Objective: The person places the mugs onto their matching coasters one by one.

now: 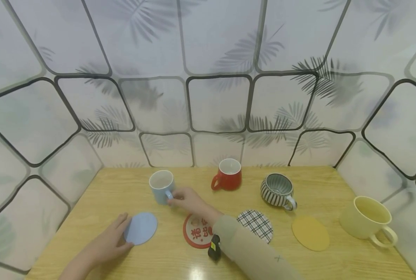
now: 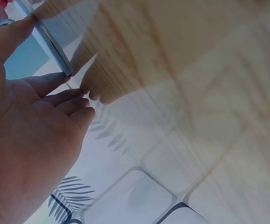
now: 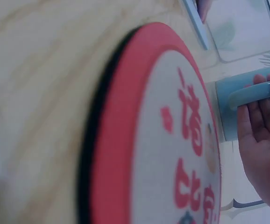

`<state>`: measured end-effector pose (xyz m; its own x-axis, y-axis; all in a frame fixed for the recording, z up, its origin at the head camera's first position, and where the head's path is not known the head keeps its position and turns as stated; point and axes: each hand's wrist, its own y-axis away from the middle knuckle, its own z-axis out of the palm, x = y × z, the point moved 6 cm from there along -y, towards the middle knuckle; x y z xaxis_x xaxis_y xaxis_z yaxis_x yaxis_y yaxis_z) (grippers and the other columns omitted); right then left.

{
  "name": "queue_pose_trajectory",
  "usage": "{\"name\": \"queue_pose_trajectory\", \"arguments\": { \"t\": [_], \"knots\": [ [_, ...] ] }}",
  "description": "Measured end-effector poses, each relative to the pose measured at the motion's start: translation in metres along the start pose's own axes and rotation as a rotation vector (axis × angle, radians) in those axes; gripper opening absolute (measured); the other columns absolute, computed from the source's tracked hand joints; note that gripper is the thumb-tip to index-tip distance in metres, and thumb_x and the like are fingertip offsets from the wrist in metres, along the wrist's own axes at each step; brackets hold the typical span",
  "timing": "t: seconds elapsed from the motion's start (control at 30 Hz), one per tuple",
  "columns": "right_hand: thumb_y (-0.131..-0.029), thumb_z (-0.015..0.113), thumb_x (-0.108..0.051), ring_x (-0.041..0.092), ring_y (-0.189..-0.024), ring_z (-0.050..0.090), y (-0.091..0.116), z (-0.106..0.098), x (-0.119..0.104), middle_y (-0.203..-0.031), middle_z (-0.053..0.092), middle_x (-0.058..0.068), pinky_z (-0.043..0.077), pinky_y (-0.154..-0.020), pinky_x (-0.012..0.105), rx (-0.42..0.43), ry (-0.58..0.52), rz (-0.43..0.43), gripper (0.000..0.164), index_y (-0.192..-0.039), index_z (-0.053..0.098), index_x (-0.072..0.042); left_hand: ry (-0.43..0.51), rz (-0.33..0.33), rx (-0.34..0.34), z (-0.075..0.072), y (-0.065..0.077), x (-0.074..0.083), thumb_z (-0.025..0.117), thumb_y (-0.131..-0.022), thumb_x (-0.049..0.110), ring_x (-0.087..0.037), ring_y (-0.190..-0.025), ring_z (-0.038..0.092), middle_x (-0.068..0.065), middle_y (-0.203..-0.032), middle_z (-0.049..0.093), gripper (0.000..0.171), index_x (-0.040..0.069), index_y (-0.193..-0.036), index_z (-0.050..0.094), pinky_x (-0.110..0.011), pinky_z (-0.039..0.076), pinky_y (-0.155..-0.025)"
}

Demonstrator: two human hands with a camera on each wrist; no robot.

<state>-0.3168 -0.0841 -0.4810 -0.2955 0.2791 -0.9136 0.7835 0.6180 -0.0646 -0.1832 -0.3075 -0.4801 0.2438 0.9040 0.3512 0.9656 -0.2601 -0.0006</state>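
Observation:
My right hand (image 1: pixel 190 200) grips the handle of a light blue mug (image 1: pixel 161 189) with a white inside; the right wrist view shows fingers through the handle (image 3: pixel 252 94). The mug stands upright behind a round blue coaster (image 1: pixel 141 228). My left hand (image 1: pixel 107 241) rests at that coaster's left side, thumb and forefinger spread and touching its edge, the other fingers fairly straight. Under my right forearm lies a red-rimmed coaster (image 1: pixel 190 233) with red characters, partly hidden by the sleeve.
A red mug (image 1: pixel 230 179) and a striped cup (image 1: pixel 276 190) stand at the back. A yellow mug (image 1: pixel 363 219) is at the far right. A plaid coaster (image 1: pixel 258 223) and a yellow coaster (image 1: pixel 311 233) lie nearer. Patterned curtain (image 1: pixel 218 105) surrounds the wooden table (image 1: pixel 158 264).

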Motion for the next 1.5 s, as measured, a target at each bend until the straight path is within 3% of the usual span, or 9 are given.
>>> {"name": "queue_pose_trajectory", "arguments": {
  "t": [0.2, 0.43, 0.67, 1.13, 1.5],
  "knots": [
    [-0.104, 0.068, -0.016, 0.012, -0.108, 0.069, -0.001, 0.000, -0.006, -0.113, 0.079, 0.015, 0.056, -0.094, 0.022, -0.072, 0.000, -0.010, 0.019, -0.109, 0.078, -0.001, 0.010, -0.028, -0.035, -0.001, -0.001, 0.000, 0.084, -0.089, 0.028, -0.065, -0.146, 0.036, -0.045, -0.157, 0.037, 0.083, -0.017, -0.148, 0.047, -0.072, 0.037, -0.117],
    [-0.099, 0.075, -0.022, 0.005, -0.100, 0.063, 0.003, -0.002, -0.008, -0.107, 0.081, 0.004, 0.052, -0.092, 0.027, 0.004, 0.034, 0.018, 0.014, -0.102, 0.082, -0.010, 0.009, -0.026, -0.042, -0.001, -0.002, 0.000, 0.084, -0.089, 0.029, -0.065, -0.146, 0.036, -0.046, -0.157, 0.036, 0.083, -0.017, -0.148, 0.047, -0.072, 0.037, -0.117],
    [-0.094, 0.081, -0.019, 0.001, -0.089, 0.059, 0.005, 0.002, -0.009, -0.102, 0.084, 0.005, 0.048, -0.087, 0.021, 0.051, -0.006, 0.035, 0.013, -0.101, 0.085, -0.009, 0.009, -0.001, -0.005, 0.001, 0.000, -0.001, 0.086, -0.087, 0.028, -0.065, -0.144, 0.039, -0.046, -0.154, 0.040, 0.083, -0.017, -0.146, 0.049, -0.072, 0.039, -0.115],
    [-0.091, 0.084, -0.020, 0.003, -0.098, 0.062, 0.014, 0.008, -0.008, -0.102, 0.084, 0.006, 0.051, -0.095, 0.026, 0.110, -0.141, 0.076, 0.014, -0.099, 0.085, -0.008, -0.037, 0.022, 0.030, -0.003, 0.001, 0.002, 0.088, -0.085, 0.031, -0.061, -0.141, 0.047, -0.043, -0.152, 0.046, 0.081, -0.015, -0.143, 0.054, -0.069, 0.042, -0.115],
    [-0.090, 0.086, -0.019, 0.003, -0.102, 0.064, 0.020, 0.013, -0.016, -0.103, 0.084, 0.005, 0.052, -0.093, 0.022, 0.130, -0.170, 0.083, 0.014, -0.100, 0.086, -0.009, -0.050, 0.032, -0.022, -0.004, -0.001, 0.002, 0.086, -0.087, 0.032, -0.058, -0.142, 0.048, -0.041, -0.155, 0.044, 0.084, -0.017, -0.145, 0.050, -0.065, 0.040, -0.116]
  ]
}}
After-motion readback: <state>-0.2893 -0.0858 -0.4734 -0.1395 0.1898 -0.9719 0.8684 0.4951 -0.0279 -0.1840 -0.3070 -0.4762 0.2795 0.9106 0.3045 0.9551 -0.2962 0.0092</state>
